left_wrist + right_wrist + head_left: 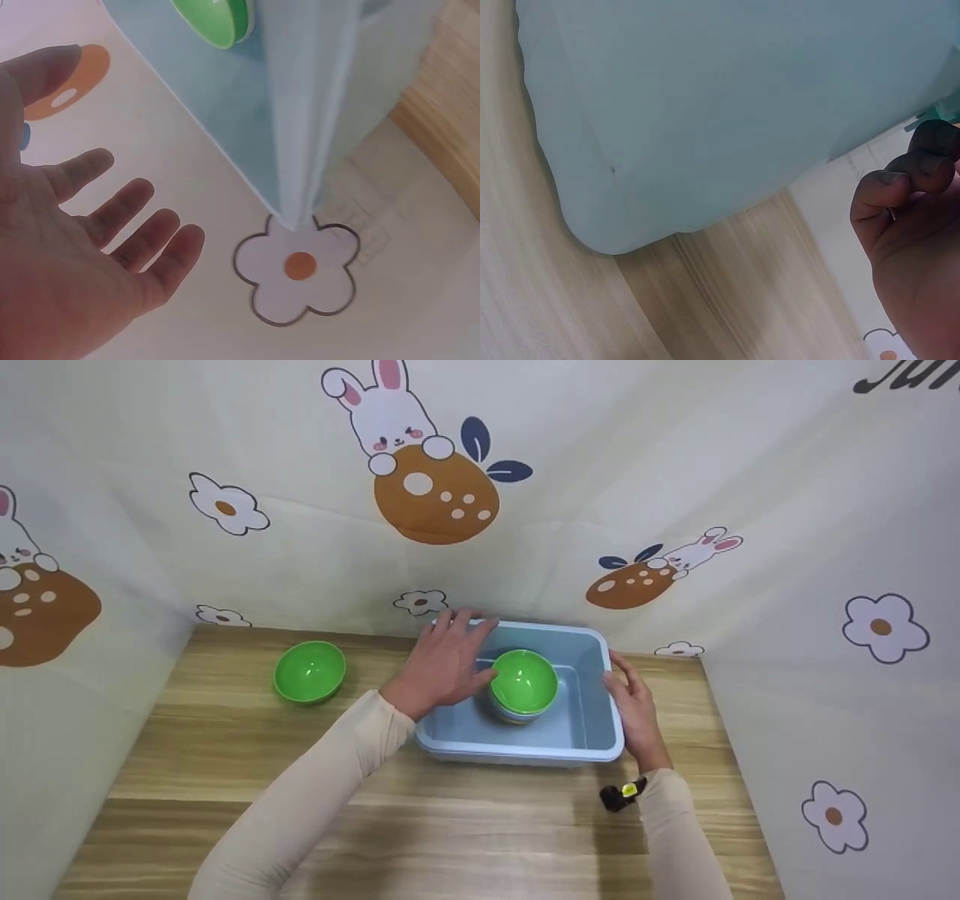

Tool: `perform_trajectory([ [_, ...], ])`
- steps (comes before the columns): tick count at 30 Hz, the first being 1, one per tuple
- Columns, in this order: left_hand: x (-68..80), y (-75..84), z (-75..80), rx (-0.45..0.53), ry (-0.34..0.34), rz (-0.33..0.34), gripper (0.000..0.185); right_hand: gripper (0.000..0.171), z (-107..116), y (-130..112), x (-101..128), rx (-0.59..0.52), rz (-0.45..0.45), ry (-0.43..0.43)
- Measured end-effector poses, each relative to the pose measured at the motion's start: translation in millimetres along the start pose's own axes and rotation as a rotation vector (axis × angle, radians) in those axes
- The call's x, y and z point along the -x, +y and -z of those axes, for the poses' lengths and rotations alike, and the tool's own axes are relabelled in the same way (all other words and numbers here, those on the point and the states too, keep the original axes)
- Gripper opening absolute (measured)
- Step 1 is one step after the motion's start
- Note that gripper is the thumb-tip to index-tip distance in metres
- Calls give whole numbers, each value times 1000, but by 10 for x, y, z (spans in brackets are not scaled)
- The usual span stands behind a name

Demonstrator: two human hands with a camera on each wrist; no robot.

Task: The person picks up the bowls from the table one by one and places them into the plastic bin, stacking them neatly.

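A light blue plastic basin (517,751) stands on the wooden table against the back curtain. Inside it is a stack of bowls, with a green bowl (525,682) on top and paler rims showing below. My left hand (442,664) hovers over the basin's left side, its fingers loosely spread and holding nothing; the left wrist view shows the same hand (97,232) apart from the basin wall. My right hand (637,709) grips the basin's right rim, thumb on the rim. Its curled fingers (911,169) appear beside the wall in the right wrist view.
Another green bowl (310,672) sits on the wooden table (450,825) to the left of the basin. Curtains (540,502) printed with rabbits and flowers bound the table at the back and on both sides. A black strap (616,797) is on the right wrist.
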State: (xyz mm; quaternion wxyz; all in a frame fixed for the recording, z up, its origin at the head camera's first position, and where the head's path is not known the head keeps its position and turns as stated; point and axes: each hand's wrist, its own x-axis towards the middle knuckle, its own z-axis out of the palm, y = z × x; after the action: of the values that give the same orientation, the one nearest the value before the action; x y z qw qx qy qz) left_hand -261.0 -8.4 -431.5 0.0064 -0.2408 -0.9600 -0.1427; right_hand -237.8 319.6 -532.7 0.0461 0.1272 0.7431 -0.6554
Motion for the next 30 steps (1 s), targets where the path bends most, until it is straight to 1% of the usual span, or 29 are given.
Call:
perform_trajectory([
  [7,72,-141,-16,25,28,37,72,51,2,20,-2,-56,62,8],
  [13,111,-253,-11,68,48,94,71,56,3,41,-20,-37,36,2],
  [20,142,-391,15,70,105,137,71,56,1,42,-24,-26,15,15],
  [22,159,-447,6,91,132,153,70,57,1,43,-29,-19,13,14],
  [25,200,-545,-23,129,171,196,69,57,1,43,-32,-14,10,5],
  [30,282,-700,-97,178,199,262,71,53,0,37,-17,-24,25,7],
])
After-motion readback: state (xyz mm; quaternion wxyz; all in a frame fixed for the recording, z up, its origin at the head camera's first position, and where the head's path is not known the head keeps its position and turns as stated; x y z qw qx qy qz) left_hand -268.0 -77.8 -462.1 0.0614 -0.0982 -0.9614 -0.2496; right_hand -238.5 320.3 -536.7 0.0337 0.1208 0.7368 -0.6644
